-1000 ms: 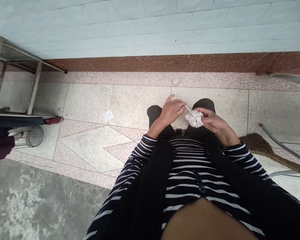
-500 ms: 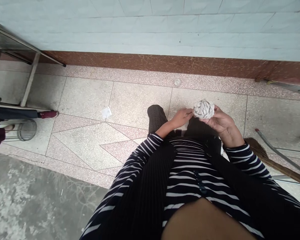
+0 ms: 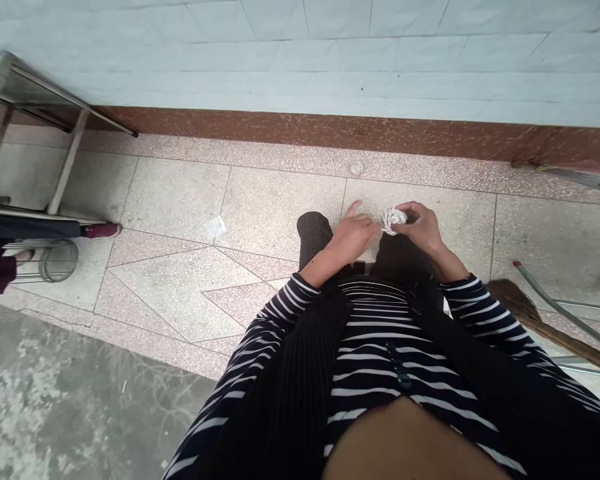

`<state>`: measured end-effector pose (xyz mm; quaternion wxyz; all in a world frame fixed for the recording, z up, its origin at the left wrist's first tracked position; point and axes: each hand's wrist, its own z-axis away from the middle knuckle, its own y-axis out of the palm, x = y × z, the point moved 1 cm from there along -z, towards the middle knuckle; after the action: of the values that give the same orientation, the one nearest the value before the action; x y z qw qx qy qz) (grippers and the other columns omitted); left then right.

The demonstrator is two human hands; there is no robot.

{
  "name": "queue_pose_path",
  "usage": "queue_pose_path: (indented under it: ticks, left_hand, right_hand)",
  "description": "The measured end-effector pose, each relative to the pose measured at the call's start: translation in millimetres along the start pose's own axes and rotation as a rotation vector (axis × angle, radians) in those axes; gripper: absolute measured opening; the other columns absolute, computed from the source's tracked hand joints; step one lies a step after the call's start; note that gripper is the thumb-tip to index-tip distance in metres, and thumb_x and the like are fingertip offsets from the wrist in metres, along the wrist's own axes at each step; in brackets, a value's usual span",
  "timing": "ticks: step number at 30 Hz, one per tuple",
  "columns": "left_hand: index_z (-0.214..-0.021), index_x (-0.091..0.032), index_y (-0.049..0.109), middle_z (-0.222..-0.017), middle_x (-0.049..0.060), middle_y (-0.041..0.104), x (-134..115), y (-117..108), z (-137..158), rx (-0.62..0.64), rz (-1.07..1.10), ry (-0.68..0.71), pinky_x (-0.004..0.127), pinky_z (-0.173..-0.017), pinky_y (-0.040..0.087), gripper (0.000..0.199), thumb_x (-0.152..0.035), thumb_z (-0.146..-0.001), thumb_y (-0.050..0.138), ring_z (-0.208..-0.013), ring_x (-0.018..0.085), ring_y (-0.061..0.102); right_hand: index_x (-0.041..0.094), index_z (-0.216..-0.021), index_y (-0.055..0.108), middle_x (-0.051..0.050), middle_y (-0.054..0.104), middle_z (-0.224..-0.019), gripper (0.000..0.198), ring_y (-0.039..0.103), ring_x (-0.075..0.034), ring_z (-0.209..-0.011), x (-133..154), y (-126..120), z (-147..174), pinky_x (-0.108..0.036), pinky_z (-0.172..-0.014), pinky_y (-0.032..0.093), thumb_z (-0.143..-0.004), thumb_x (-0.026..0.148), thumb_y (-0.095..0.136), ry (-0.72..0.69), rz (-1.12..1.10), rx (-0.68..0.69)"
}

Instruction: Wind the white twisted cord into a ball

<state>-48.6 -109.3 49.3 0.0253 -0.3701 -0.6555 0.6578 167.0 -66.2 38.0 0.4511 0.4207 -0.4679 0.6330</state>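
A small ball of twisted white cord is held over my lap, just above my knees. My right hand grips it from the right, thumb below and fingers above. From the other side, my left hand comes with its back turned up. Its thumb and index fingertips are pinched together at the ball's left edge, apparently on the cord, though the exact grip is too small to make out. One outer finger of that hand sticks out toward the wall.
A small round pale coil lies on the floor near the wall. White paper lies further left. A metal-framed table and another person's shoe are at left, beside a wire stand. A broom and metal legs are at right.
My right hand has turned from palm-up under the ball to holding it from the right side with its back up. The ball has shifted slightly left and tilted. My left outer finger has spread away.
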Motion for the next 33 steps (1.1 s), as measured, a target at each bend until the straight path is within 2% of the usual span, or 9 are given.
queue_pose_path:
  ticks: [2,5,11,15,19,22,25,29,33]
  left_hand:
    - [-0.113,-0.023,0.079,-0.093,0.001,0.077,11,-6,0,-0.053,-0.017,-0.009,0.056,-0.142,0.029,0.026,-0.024,-0.114,0.053,-0.103,0.018,0.073]
    - [-0.116,-0.024,0.077,-0.104,0.002,0.080,18,-4,1,-0.071,0.042,-0.041,0.057,-0.144,0.027,0.028,-0.021,-0.114,0.050,-0.108,0.017,0.074]
    - [-0.130,-0.022,0.074,-0.130,0.008,0.082,3,25,-4,-0.090,0.326,-0.142,0.058,-0.141,0.031,0.036,-0.022,-0.115,0.042,-0.125,0.020,0.076]
    - [-0.128,-0.021,0.075,-0.131,0.009,0.082,-5,39,-7,-0.014,0.442,-0.213,0.054,-0.140,0.034,0.037,-0.018,-0.111,0.042,-0.127,0.021,0.076]
    - [-0.119,-0.020,0.075,-0.112,0.002,0.084,-4,37,-1,0.047,0.475,-0.273,0.051,-0.140,0.032,0.035,-0.017,-0.110,0.041,-0.113,0.017,0.078]
    - [-0.115,-0.021,0.075,-0.099,0.000,0.083,-4,32,6,0.097,0.438,-0.225,0.053,-0.141,0.030,0.031,-0.020,-0.112,0.044,-0.107,0.017,0.079]
    - [-0.114,-0.022,0.078,-0.099,0.002,0.083,-6,25,13,0.098,0.343,-0.137,0.056,-0.140,0.030,0.030,-0.028,-0.114,0.048,-0.106,0.019,0.079]
    - [-0.113,-0.021,0.081,-0.098,0.005,0.081,-12,12,21,0.063,0.191,-0.067,0.060,-0.139,0.033,0.032,-0.032,-0.115,0.050,-0.101,0.020,0.078]
    - [-0.113,-0.021,0.081,-0.093,0.004,0.078,-12,-2,21,0.041,0.115,-0.025,0.063,-0.140,0.032,0.031,-0.031,-0.114,0.052,-0.097,0.020,0.077]
  right_hand:
    - [0.020,-0.097,0.072,-0.007,0.074,-0.101,0.040,0.069,-0.029,-0.107,3,1,14,-0.046,-0.101,0.060,-0.066,0.038,0.090,0.046,-0.076,0.176]
    - [0.020,-0.104,0.074,-0.006,0.075,-0.098,0.046,0.072,-0.027,-0.101,13,-3,34,-0.041,-0.091,0.063,-0.066,0.040,0.090,0.107,-0.153,0.344]
    - [0.024,-0.113,0.073,-0.006,0.078,-0.109,0.054,0.076,-0.027,-0.100,24,-8,50,-0.034,-0.075,0.067,-0.064,0.035,0.094,0.277,-0.459,0.486]
    - [0.026,-0.112,0.074,-0.007,0.079,-0.116,0.063,0.076,-0.027,-0.096,23,-15,48,-0.032,-0.062,0.064,-0.056,0.033,0.100,0.294,-0.616,0.382]
    - [0.029,-0.111,0.074,-0.006,0.078,-0.125,0.054,0.076,-0.028,-0.109,25,-31,42,-0.034,-0.072,0.067,-0.063,0.035,0.098,0.247,-0.637,0.196]
    - [0.029,-0.101,0.072,-0.004,0.077,-0.123,0.040,0.073,-0.026,-0.115,30,-38,34,-0.031,-0.077,0.068,-0.069,0.038,0.094,0.199,-0.664,0.080]
    - [0.027,-0.094,0.069,-0.003,0.075,-0.108,0.039,0.072,-0.020,-0.100,37,-34,24,-0.025,-0.071,0.065,-0.067,0.035,0.095,0.123,-0.676,-0.038]
    - [0.026,-0.094,0.065,0.001,0.068,-0.094,0.042,0.064,-0.014,-0.077,38,-21,12,-0.023,-0.063,0.060,-0.064,0.028,0.094,0.049,-0.584,-0.160]
    - [0.025,-0.097,0.064,0.000,0.066,-0.094,0.046,0.062,-0.018,-0.086,25,-7,7,-0.027,-0.071,0.058,-0.060,0.026,0.091,-0.098,-0.258,-0.303]
